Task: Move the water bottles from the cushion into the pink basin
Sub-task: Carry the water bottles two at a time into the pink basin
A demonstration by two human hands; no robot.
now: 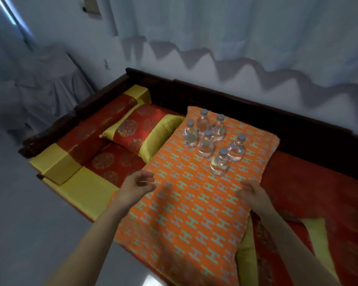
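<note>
Six water bottles (207,141) of clear, glossy plastic with matt pale caps. Orange cushion (186,203) of matt woven cloth printed with a teal H pattern. Red pillow (136,131) and seat pads (103,159) of satin-like cloth with a soft sheen, embroidered roundels and smooth yellow-gold bands. Bench frame (236,100) of dark carved wood, dull in finish. White curtain (236,27) of thin matt cloth hanging in folds. Floor (19,203) smooth and pale, faintly reflective.
</note>
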